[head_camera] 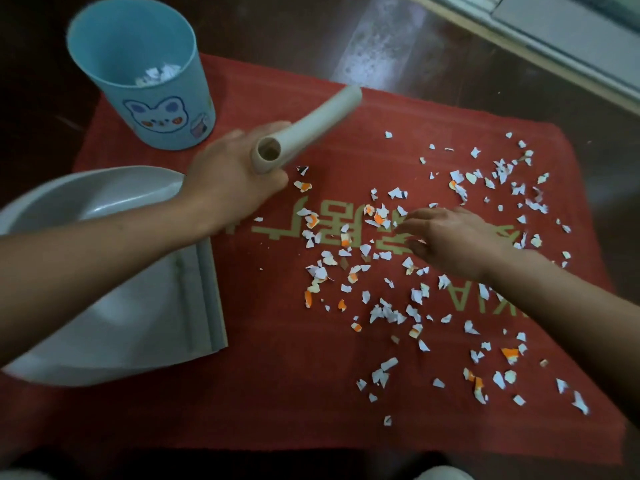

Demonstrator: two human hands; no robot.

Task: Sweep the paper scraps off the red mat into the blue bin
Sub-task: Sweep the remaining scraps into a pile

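Observation:
The red mat (277,393) with beige lettering covers most of the view. Several white and orange paper scraps (381,310) lie scattered over its middle and right. The blue bin (173,126), with a cartoon animal on its wall, stands upright on the mat's far left corner and holds some white scraps (157,76). My left hand (235,181) grips the beige tube handle (311,124) of a grey dustpan (104,323), which lies on the mat's left side with its lip facing the scraps. My right hand (453,240) rests among the scraps, fingers spread and pointing left.
Dark wooden floor (433,46) surrounds the mat. A pale ledge or frame (571,39) runs across the far right corner. The near strip of the mat holds few scraps.

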